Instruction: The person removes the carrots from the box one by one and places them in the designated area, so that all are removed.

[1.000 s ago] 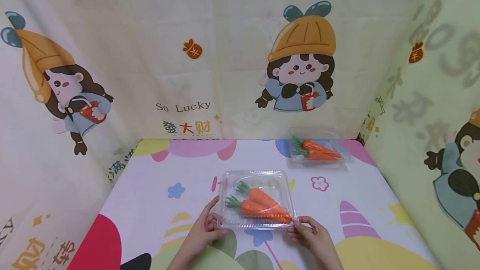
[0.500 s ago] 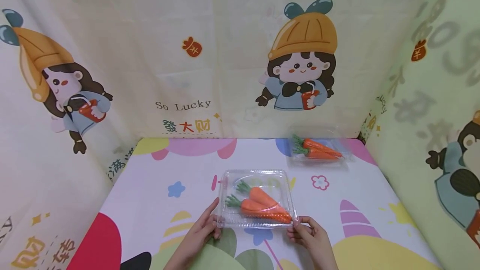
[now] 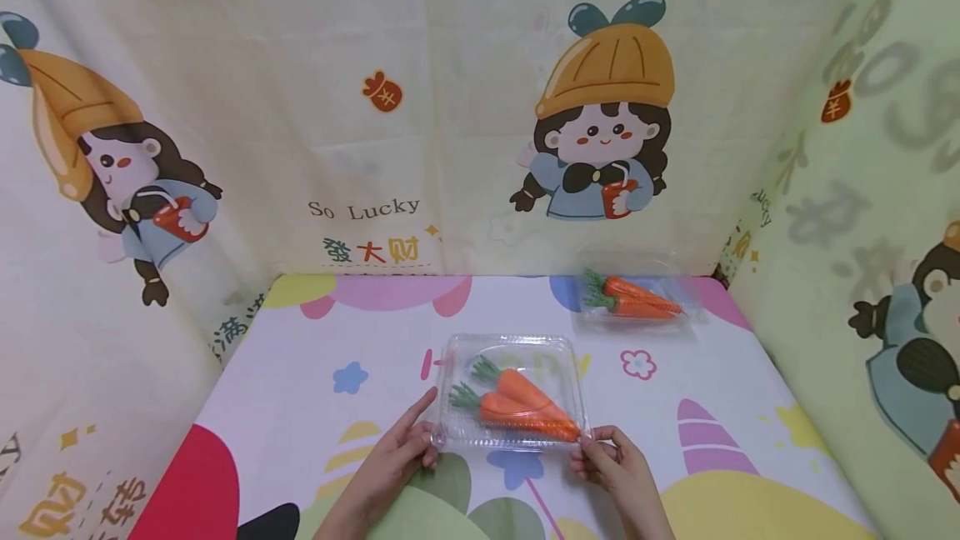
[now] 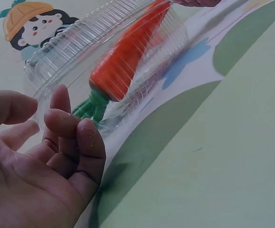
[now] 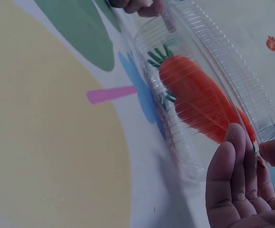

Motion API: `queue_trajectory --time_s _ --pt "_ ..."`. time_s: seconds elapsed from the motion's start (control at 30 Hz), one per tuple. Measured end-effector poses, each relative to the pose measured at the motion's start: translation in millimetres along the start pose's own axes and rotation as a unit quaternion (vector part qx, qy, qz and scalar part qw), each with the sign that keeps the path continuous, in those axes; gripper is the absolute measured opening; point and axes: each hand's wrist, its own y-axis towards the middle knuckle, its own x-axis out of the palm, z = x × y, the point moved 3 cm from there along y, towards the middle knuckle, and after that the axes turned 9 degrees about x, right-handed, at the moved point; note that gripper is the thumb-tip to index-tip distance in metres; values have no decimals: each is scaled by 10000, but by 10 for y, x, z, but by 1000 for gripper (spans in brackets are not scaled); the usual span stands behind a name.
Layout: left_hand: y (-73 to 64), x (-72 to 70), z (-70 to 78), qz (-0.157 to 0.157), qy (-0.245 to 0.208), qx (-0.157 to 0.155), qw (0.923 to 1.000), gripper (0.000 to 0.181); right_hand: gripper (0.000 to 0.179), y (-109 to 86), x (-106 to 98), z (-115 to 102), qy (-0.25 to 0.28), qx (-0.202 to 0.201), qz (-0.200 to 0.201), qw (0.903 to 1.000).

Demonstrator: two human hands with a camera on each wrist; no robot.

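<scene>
A clear plastic clamshell box (image 3: pixel 450 357) with two orange carrots (image 3: pixel 517 402) inside, green tops toward the left, is in front of me in the head view. Its lid looks down over them. At the near-left corner, my left hand (image 3: pixel 390 465) pinches the rim, its index finger lying along the side. My right hand (image 3: pixel 618 473) grips the near-right corner between thumb and fingers. Up close, the left wrist view shows the left fingers (image 4: pixel 90 142) curled by the rim, and the right wrist view shows the right fingers (image 5: pixel 220 166) against the box's ribbed edge.
Another clear box (image 3: pixel 693 315) holding two carrots (image 3: pixel 637 298) stands at the back right of the table, near the rear cloth (image 3: pixel 480 148). Printed cloth walls enclose the left, back and right. The tabletop (image 3: pixel 300 382) bears coloured cartoon shapes.
My left thumb has drawn back from below the near edge to the box's corner. The box has shifted very slightly away from me; the right hand keeps its grip.
</scene>
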Motion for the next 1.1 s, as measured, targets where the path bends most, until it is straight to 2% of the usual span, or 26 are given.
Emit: queue_trajectory --time_s 0.13,0.33,0.5,0.57,0.8,0.97,1.1 --pt "54 -25 29 -34 45 26 10000 67 22 71 19 -45 64 15 32 10000" --pt "136 -30 39 47 8 -113 9999 65 24 150 44 -99 -5 73 -8 10000" --pt "181 -13 37 -91 57 51 9999 66 24 190 59 -128 13 20 -149 9999" --pt "185 -6 35 -104 -42 104 9999 64 24 200 52 -131 16 20 -171 9998" --pt "167 -6 -17 178 -443 51 9988 61 26 225 34 -142 6 55 -211 9998" --pt "169 -27 -67 67 -661 175 9976 62 24 228 36 -147 9 77 -205 9998" --pt "182 -43 -86 64 -607 302 9977 62 23 228 39 -145 5 91 -192 9998"
